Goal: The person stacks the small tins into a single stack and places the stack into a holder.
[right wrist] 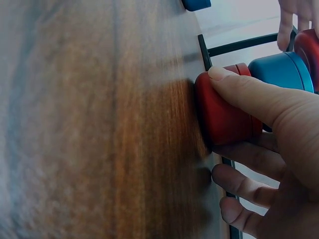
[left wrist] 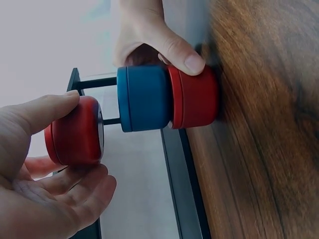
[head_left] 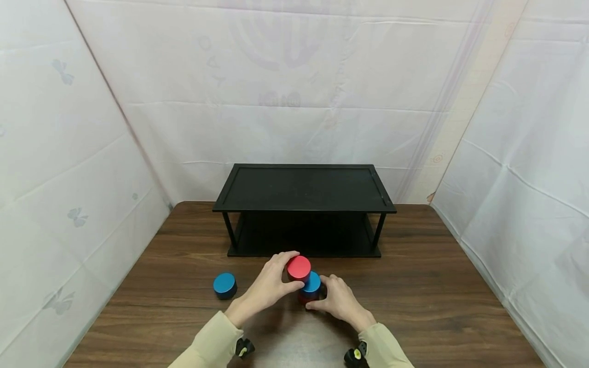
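A red round tin (head_left: 299, 268) is pinched between the thumb and fingers of my left hand (head_left: 269, 283). It hangs just above a blue round tin (left wrist: 145, 98), with a gap between them in the left wrist view. That blue tin stands on a second red tin (right wrist: 224, 109), which rests on the table. My right hand (head_left: 340, 300) grips this lower red tin, thumb on the near side and fingers round the far side. Another blue tin (head_left: 225, 286) stands alone on the table, left of my left hand.
Behind the hands stands a black two-tier rack (head_left: 303, 189), its lower shelf (head_left: 306, 235) close to the stack. The brown wooden table (head_left: 437, 301) runs out to both sides. White sheets (head_left: 294, 102) hang behind it and at the left and right.
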{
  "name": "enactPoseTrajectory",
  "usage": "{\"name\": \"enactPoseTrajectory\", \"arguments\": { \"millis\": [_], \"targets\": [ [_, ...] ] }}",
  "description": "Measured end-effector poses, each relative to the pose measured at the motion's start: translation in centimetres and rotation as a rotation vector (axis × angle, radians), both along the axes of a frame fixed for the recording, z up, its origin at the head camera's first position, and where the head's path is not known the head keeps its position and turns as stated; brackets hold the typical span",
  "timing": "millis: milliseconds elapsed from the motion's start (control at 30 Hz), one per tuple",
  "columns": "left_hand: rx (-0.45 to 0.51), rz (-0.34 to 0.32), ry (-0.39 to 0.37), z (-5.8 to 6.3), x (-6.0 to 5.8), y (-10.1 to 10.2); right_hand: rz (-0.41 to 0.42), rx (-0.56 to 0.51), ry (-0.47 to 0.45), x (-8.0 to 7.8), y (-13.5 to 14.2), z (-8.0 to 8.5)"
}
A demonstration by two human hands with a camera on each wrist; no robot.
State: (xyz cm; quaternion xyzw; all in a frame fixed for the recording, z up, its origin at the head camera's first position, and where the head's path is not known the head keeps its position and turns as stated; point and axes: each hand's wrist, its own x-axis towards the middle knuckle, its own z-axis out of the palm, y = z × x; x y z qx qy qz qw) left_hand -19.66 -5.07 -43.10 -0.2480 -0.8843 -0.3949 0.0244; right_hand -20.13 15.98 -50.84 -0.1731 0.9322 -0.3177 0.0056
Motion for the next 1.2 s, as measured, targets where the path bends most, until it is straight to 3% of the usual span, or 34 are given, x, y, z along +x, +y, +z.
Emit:
{"name": "enactPoseTrajectory", "arguments": {
  "millis": [467, 1200],
  "targets": [
    [-0.006, -0.037, -0.033, -0.3, 0.1, 0.8, 0.0, -0.01, 0.005, -0.1, 0.1, -0.2],
    [-0.027, -0.053, 0.002, -0.6, 0.1, 1.5, -0.006, -0.006, 0.023, -0.1, 0.0, 0.0]
  ]
}}
